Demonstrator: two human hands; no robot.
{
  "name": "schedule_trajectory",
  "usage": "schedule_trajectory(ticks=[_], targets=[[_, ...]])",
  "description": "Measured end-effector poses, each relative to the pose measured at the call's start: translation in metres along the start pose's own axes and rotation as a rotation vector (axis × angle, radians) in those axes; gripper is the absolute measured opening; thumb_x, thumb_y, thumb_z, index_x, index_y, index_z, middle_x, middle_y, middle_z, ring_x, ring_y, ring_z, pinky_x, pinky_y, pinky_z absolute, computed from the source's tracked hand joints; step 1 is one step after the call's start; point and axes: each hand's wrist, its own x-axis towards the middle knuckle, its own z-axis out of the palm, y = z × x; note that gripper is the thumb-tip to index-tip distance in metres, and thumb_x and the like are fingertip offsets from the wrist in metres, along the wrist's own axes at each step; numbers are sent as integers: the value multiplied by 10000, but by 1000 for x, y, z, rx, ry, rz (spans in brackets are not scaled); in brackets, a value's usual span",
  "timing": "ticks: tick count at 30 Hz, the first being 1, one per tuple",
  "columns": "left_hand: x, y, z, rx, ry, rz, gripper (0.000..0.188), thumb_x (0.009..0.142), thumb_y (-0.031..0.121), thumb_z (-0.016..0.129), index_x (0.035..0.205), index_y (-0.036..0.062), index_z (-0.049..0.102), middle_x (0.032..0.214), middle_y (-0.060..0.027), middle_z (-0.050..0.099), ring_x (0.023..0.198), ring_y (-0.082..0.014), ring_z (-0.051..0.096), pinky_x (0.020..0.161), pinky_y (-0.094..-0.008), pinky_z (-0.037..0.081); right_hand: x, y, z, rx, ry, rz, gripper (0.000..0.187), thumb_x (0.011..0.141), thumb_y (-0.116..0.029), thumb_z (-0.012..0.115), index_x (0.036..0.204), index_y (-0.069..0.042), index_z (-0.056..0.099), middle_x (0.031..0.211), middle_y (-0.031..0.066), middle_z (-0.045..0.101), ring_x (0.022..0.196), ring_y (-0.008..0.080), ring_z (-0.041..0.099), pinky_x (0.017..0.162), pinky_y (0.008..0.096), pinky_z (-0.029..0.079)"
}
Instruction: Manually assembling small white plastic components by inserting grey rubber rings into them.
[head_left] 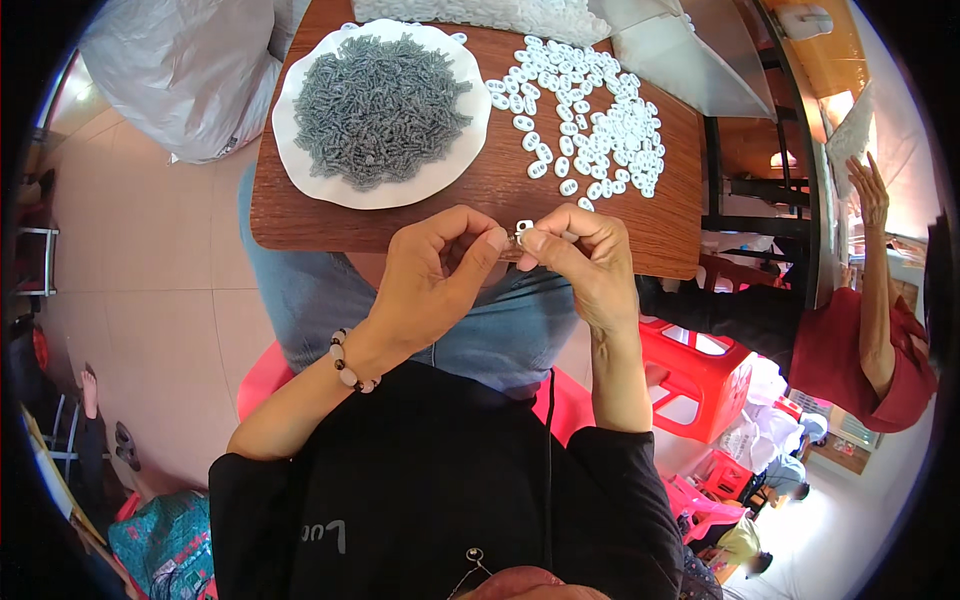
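Both of my hands meet just over the near edge of the brown wooden table [340, 228]. My right hand [590, 255] pinches a small white plastic piece [523, 227] with a dark hole between thumb and forefinger. Close against it, thumb and forefinger of my left hand [435, 265] are pressed together; what they hold is too small to make out. Beyond my left hand, a white scalloped plate [300, 165] bears a heap of small grey spring-like pieces [385, 110]. Many loose white oval pieces with two holes [620, 135] lie spread on the table beyond my right hand.
At the table's far side is a mass of white pieces [490, 15] beside a translucent sheet or bin [690, 65]. A white sack [185, 75] stands at the far left. On the right are a red plastic stool [705, 385] and a person in a red shirt [860, 350].
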Motion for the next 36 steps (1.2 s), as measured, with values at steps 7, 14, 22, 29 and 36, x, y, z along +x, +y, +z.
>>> schedule_trajectory(ticks=[7, 14, 22, 29, 36], targets=[[0, 0, 0, 26, -6, 8, 176, 927, 162, 585, 892, -9, 608, 716, 40, 555, 637, -10, 459, 552, -178, 368, 0, 0, -3, -39, -46, -28, 104, 844, -75, 650, 809, 23, 654, 688, 82, 655, 647, 103, 614, 645, 225, 467], [0, 0, -1, 46, -12, -10, 176, 925, 163, 587, 896, -9, 610, 717, 37, 554, 637, -12, 452, 555, -181, 363, 0, -3, -4, -83, -72, -35, 114, 848, -81, 646, 802, 23, 653, 680, 82, 651, 653, 101, 611, 650, 230, 466], [0, -2, -2, 44, -9, -11, 164, 925, 156, 586, 893, -3, 609, 716, 42, 549, 640, -10, 447, 562, -177, 361, -2, -3, -3, -65, -64, -18, 127, 851, -93, 652, 804, 25, 649, 702, 82, 656, 643, 97, 602, 642, 224, 461], [1, -3, -3, 58, -30, -26, 159, 926, 150, 587, 892, -3, 609, 711, 47, 545, 636, -4, 439, 552, -174, 351, -2, -4, -3, -60, -66, -11, 121, 852, -89, 651, 809, 24, 648, 693, 73, 651, 651, 91, 602, 643, 227, 463], [2, -2, -2, 65, -1, -6, 144, 908, 122, 588, 859, -12, 611, 676, 26, 579, 604, -8, 464, 535, -178, 379, -2, -6, -4, -84, -74, -15, 119, 851, -81, 650, 799, 25, 649, 696, 71, 653, 650, 89, 602, 639, 225, 465]])
